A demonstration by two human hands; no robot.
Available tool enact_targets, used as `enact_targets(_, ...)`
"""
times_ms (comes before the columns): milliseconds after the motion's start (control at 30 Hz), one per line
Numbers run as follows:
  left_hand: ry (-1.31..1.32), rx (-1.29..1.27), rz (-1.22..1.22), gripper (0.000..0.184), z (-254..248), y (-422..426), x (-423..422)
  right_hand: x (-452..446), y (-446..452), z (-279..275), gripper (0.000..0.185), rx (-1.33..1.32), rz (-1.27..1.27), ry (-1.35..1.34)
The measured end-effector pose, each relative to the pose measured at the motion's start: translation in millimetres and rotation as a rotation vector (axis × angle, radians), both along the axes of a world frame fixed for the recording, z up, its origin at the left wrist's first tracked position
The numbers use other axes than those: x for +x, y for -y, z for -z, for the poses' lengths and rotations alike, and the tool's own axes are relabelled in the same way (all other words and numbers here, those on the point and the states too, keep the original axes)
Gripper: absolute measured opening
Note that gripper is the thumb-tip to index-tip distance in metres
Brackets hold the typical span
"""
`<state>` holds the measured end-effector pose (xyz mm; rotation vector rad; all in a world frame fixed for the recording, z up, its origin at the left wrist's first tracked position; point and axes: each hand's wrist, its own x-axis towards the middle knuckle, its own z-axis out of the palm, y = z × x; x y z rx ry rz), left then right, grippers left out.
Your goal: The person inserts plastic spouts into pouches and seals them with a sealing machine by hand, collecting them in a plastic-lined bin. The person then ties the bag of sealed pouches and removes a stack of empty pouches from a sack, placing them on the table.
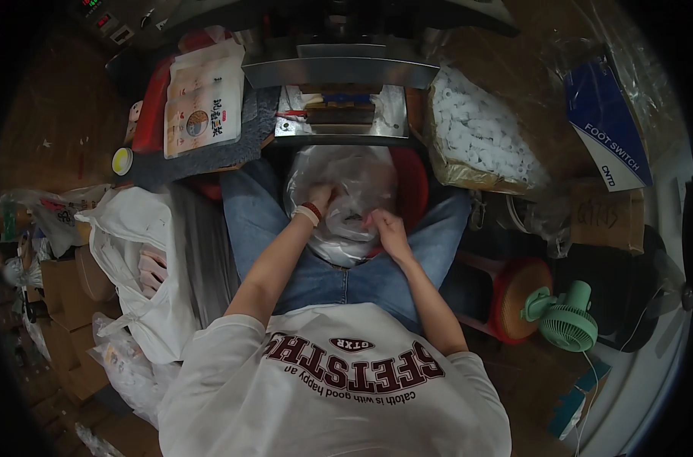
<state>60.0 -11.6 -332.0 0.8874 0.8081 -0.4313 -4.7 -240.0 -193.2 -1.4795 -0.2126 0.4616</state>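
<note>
A clear plastic bag (350, 171) lies bunched over a red container (411, 183) between my knees. My left hand (321, 198), with a red and a pale band at the wrist, is closed on the bag's left side; its fingertips are partly hidden in the film. Opposite it, my right hand (386, 227) has its fingers curled in a pinch on the bag's right edge. Whatever lies inside the bag is blurred by the plastic.
Ahead stands a machine with a metal plate (339, 72). Printed pouches (203, 103) lie on a grey cloth at left; a box of white pieces (483, 126) is at right. A white sack (137, 228), a green fan (571, 316) and a red stool (521, 297) flank me.
</note>
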Motion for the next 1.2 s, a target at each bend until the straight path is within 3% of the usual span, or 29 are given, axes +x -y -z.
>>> enact_targets(67, 0.299, 0.438, 0.162, 0.013, -101, 26, -18, 15, -6, -19, 0.016, -0.073, 0.128, -0.097)
enact_targets(100, 0.299, 0.443, 0.170, 0.013, -133, 33, -28, 22, -12, -27, 0.021, -0.145, 0.259, -0.195)
enact_targets(133, 0.542, 0.691, 0.231, 0.014, -158, 38, -39, 24, -18, -24, 0.021, -0.139, 0.266, -0.200)
enact_targets(167, 0.789, 0.936, 0.293, 0.016, -174, 40, -46, 24, -27, -19, 0.021, -0.274, 0.276, 0.106)
enact_targets(200, 0.788, 0.937, 0.302, 0.016, -181, 41, -51, 26, -32, -12, 0.024, -0.410, 0.279, 0.413)
enact_targets(233, 1.101, 1.100, 0.457, 0.016, -186, 42, -56, 29, -31, 1, 0.024, -0.409, 0.280, 0.410)
enact_targets(267, 1.420, 1.251, 0.614, 0.017, -191, 42, -57, 33, -30, 14, 0.026, -0.547, 0.135, 0.575)
enact_targets(300, 1.420, 1.255, 0.609, 0.017, -199, 44, -52, 40, -30, 10, 0.029, -0.683, -0.017, 0.743)
enact_targets(333, 1.420, 1.225, 0.590, 0.017, -206, 45, -45, 44, -27, 6, 0.029, -0.683, -0.021, 0.746)
enact_targets(400, 1.419, 1.185, 0.575, 0.018, -206, 45, -36, 48, -15, -6, 0.030, -0.289, -0.106, -0.168)
enact_targets(433, 1.138, 0.810, 0.589, 0.018, -196, 43, -33, 49, -7, -5, 0.030, -0.293, -0.101, -0.174)
enact_targets(467, 0.845, 0.445, 0.584, 0.018, -186, 42, -31, 49, 1, -4, 0.032, -0.058, -0.076, -0.361)
enact_targets(500, 0.847, 0.437, 0.591, 0.018, -175, 40, -25, 49, 7, -3, 0.034, 0.185, -0.045, -0.539)
enact_targets(567, 0.786, 0.469, 0.799, 0.022, -157, 35, -15, 44, 9, -10, 0.033, 0.283, -0.025, -0.550)
enact_targets(600, 0.789, 0.466, 0.804, 0.022, -157, 37, -15, 44, 9, -14, 0.033, 0.385, -0.017, -0.558)
enact_targets(667, 1.024, 0.409, 0.753, 0.029, -158, 42, -18, 43, 12, -17, 0.029, 0.344, 0.022, -0.534)
enact_targets(700, 1.021, 0.405, 0.757, 0.029, -160, 46, -18, 40, 12, -23, 0.025, 0.301, 0.055, -0.515)
enact_targets(733, 0.937, 0.241, 0.665, 0.030, -162, 53, -17, 41, 10, -29, 0.025, 0.301, 0.059, -0.520)
enact_targets(767, 0.848, 0.081, 0.571, 0.031, -163, 56, -17, 44, 6, -35, 0.018, -0.132, -0.053, -0.322)
enact_targets(800, 0.840, 0.078, 0.574, 0.031, -155, 56, -10, 45, 0, -39, 0.013, -0.558, -0.164, -0.111)
enact_targets(833, 0.762, 0.099, 0.701, 0.034, -143, 55, 2, 46, -5, -35, 0.013, -0.556, -0.161, -0.118)
enact_targets(900, 0.685, 0.113, 0.837, 0.037, -137, 58, 6, 48, -11, -26, 0.014, -1.014, 0.120, 1.092)
enact_targets(1000, 0.565, 0.061, 0.662, 0.035, -156, 60, 9, 47, -10, -28, 0.020, -1.063, 0.146, 1.135)
enact_targets(1100, 0.393, 0.057, 0.839, 0.032, -139, 49, 13, 38, -5, -38, 0.021, -1.099, 0.098, 1.091)
enact_targets(1200, 0.551, 0.024, 0.920, 0.029, -129, 45, 11, 34, 1, -38, 0.021, -1.108, -0.073, 0.927)
